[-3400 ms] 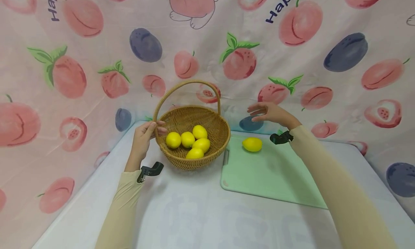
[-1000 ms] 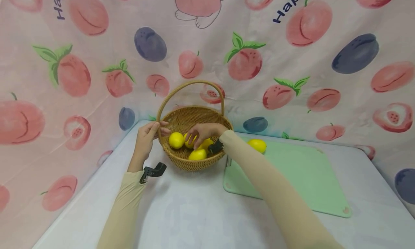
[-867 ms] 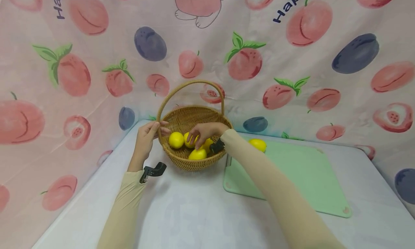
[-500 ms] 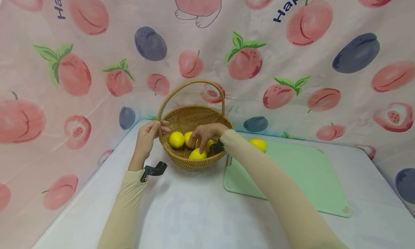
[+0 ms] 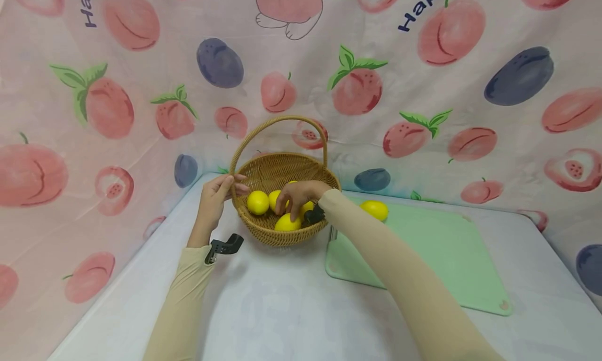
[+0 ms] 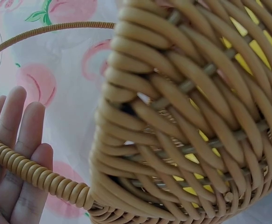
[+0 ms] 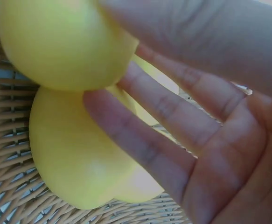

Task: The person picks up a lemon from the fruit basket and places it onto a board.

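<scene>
A wicker basket [image 5: 282, 240] with an arched handle [image 5: 277, 118] stands on the table and holds several yellow lemons. My left hand [image 5: 213, 196] grips the handle's left foot; in the left wrist view its fingers [image 6: 21, 135] lie behind the wrapped cane. My right hand [image 5: 303, 194] is down inside the basket. In the right wrist view its thumb lies on a lemon [image 7: 66, 42] while the fingertips meet that lemon's lower edge, so it sits between them. Another lemon [image 7: 75, 154] lies against the fingers. The hand hides part of the fruit in the head view.
A pale green cutting board [image 5: 437, 256] lies right of the basket, with one lemon [image 5: 374, 210] on its far left corner under my right forearm's edge. A fruit-print cloth [image 5: 301, 63] hangs behind, close to the basket. White cloth [image 5: 282, 303] covers the table.
My right hand has gone from above the cutting board leftward into the basket. Over the last second its fingers shifted slightly onto the front lemon. The left hand stays on the handle.
</scene>
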Demonstrator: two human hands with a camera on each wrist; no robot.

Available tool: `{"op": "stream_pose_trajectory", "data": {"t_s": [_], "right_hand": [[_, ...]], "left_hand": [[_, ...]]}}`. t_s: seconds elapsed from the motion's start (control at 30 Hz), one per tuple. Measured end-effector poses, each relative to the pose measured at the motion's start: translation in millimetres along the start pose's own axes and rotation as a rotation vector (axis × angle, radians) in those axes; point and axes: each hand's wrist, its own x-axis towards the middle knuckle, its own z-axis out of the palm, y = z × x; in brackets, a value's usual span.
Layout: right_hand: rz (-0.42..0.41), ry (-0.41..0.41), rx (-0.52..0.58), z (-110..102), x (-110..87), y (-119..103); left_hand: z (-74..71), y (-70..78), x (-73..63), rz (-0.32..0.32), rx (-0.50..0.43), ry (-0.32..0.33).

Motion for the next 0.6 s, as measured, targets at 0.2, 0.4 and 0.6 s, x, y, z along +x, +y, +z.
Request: {"op": "stream_pose_trajectory", "data": {"t_s": [0.2, 0.4, 0.6], "right_hand": [[0.019, -0.032, -0.006, -0.1, 0.1, 3.5], [0.001, -0.083, -0.046, 0.4, 3.3, 4.0], [0.021, -0.023, -0.069, -0.8, 3.4, 3.2]], "left_hand": [[1.4, 0.0, 1.1, -0.004, 0.002, 0.002], [1.0, -2.4, 1.7, -0.003, -0.009, -0.002], [0.0, -2.7, 1.9, 0.002, -0.008, 0.001]]}}
